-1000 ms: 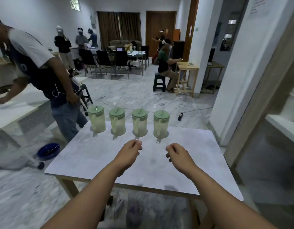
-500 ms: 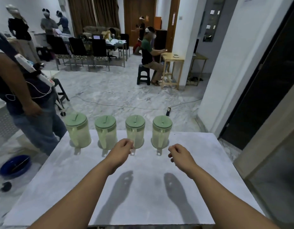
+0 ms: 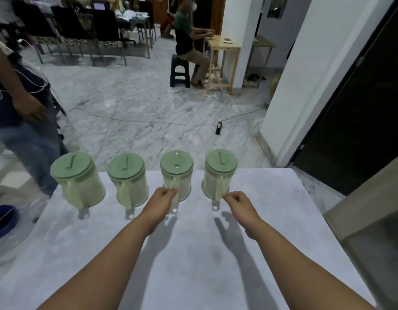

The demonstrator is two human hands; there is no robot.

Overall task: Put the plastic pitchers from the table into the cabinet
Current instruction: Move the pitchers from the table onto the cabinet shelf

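Several pale green plastic pitchers with green lids stand in a row along the far edge of the white table (image 3: 193, 253), handles facing me. My left hand (image 3: 163, 199) has its fingers curled round the handle of the third pitcher (image 3: 176, 175). At the handle of the rightmost pitcher (image 3: 219, 173), my right hand (image 3: 237, 202) pinches its edge with curled fingers. The far-left pitcher (image 3: 78, 180) and the second pitcher (image 3: 128, 177) stand untouched. The cabinet's wooden frame (image 3: 361, 204) shows at the lower right.
A person in jeans (image 3: 21, 113) stands close to the table's far left corner. A blue basin (image 3: 2, 218) lies on the floor at left. A white wall (image 3: 301, 74) and a dark doorway (image 3: 354, 108) are at right. A cable and a black power strip (image 3: 218, 127) cross the marble floor.
I have moved closer to the table and the view has tilted down. Both hands have moved forward from the table's middle to the handles of the two right-hand pitchers.
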